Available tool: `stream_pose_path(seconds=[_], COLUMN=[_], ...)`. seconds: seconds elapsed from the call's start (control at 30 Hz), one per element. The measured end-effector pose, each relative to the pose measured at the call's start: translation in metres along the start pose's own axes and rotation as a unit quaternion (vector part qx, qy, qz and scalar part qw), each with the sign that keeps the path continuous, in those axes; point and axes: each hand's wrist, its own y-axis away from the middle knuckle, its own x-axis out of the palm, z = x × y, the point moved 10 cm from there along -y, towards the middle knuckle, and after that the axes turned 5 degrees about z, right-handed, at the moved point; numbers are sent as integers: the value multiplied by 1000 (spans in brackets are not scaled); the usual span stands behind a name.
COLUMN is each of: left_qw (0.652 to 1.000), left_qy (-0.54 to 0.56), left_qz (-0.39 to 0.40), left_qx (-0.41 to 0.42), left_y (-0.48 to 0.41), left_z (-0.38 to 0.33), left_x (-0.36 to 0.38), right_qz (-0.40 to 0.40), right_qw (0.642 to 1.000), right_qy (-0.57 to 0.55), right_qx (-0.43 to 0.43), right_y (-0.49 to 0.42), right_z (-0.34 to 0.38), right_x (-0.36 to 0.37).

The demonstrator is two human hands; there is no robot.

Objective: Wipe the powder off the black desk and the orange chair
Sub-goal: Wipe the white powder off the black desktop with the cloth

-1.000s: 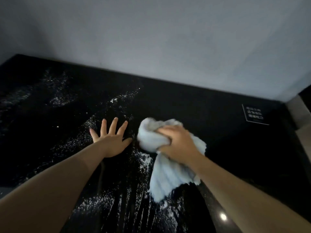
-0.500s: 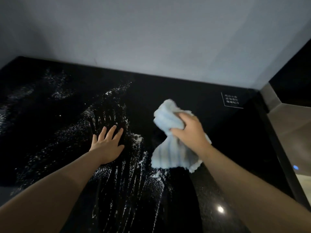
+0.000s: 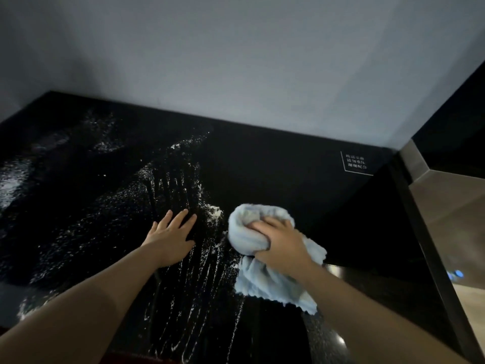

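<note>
Grips a bunched pale-blue cloth (image 3: 246,232) in the right hand (image 3: 282,244), fingers curled into the wad, and presses it down on the black desk (image 3: 288,179). Lets the loose tail of the cloth trail back beneath the wrist toward the near edge, scalloped hem lying on the surface. Lays the left hand (image 3: 170,239) flat just to the left — palm down, fingers straight and slightly fanned, touching the desk and holding nothing, near the cloth but apart from it.

Leaves white powder (image 3: 168,185) scattered over the left half of the desk: a small clump between the left fingertips and the cloth, long thin streaks running from beyond the left hand down to the near edge, a denser pale patch at the far left. Shows glossy dark surface to the right of the cloth, with a white-printed label (image 3: 355,162) near the far right corner — lettering too small to read. Backs onto a plain grey wall (image 3: 236,61), meeting the desk's far edge.
</note>
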Motion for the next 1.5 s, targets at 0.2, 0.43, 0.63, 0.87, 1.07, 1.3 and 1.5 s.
stream_pose_path(seconds=[0.2,0.43,0.63,0.87,1.07,1.3,1.5], left_qw=[1000,999,998,996,996,996,995], left_qy=[-3,5,7,73,61,44,19], left_qz=[-17,-35,-39,-49,-59,-55,-48], left_qx=[22,33,42,-24,4,53,91], left_y=[16,23,26,19,25,40,51], left_z=[0,1,0,38,45,43,40], left_x=[11,11,3,-11,3,17,25], right_qz=[-61,-22,-183,-78,70,122,57], right_qw=[969,999,978,991,985,992,988], right_qy=[26,35,-92,-45,124,-18,37], right_qx=[239,0,44,100,102,24,138], right_y=[-4,21,-16,-88,-97,-23,-32], right_z=[-83,29,7,29,68,88,46], right_x=[-42,26,-71,-53,13,34,16])
